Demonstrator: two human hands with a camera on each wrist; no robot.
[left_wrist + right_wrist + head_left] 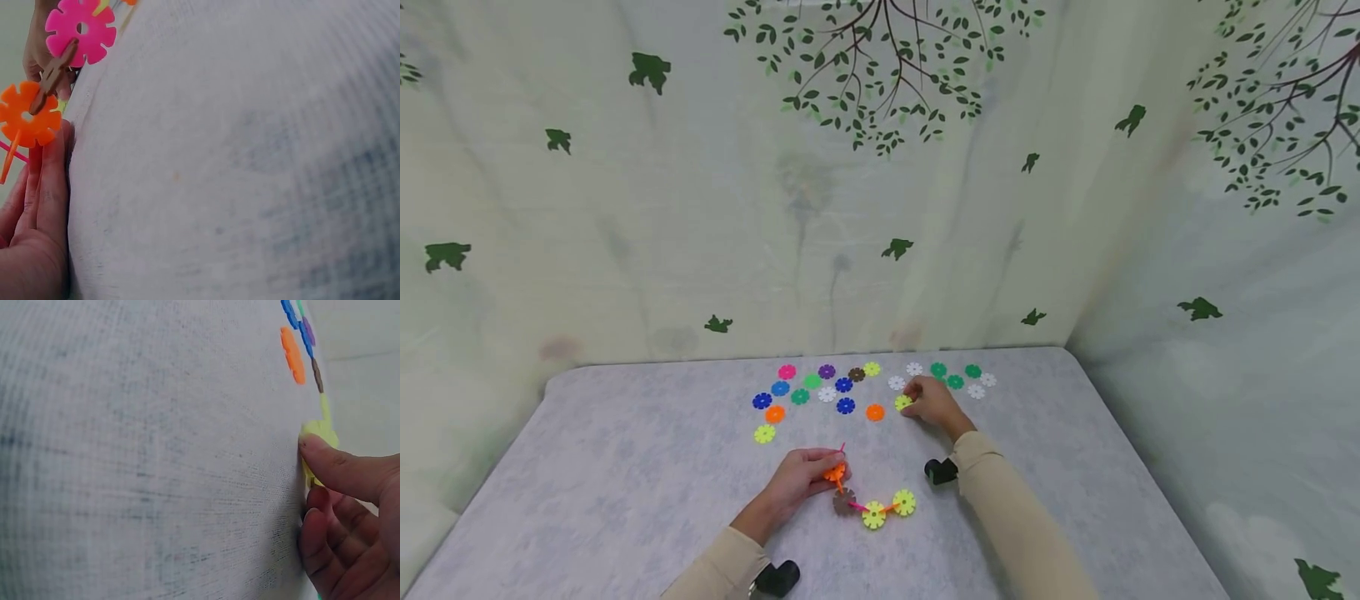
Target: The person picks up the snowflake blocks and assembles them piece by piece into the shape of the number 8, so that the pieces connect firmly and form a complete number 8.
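My left hand (796, 482) grips one end of a chain of interlocked flower-shaped plastic discs, its fingers at an orange disc (834, 473). From there the chain bends through a brown disc (844, 502) to yellow discs (874, 515) on the right, with pink and orange ones edge-on between them. The left wrist view shows a pink disc (80, 31) face-on, slotted to a narrow brown one (53, 76). Farther back, my right hand (936, 407) pinches a loose yellow disc (902, 402) at the tabletop. In the right wrist view, the thumb covers part of that yellow disc (320, 432).
Several loose discs lie across the table's (625, 483) far half, among them an orange disc (875, 412), a blue disc (846, 406) and green discs (955, 382). A fabric wall (737, 208) with printed leaves stands behind. Black wrist devices (940, 472) sit by both sleeves.
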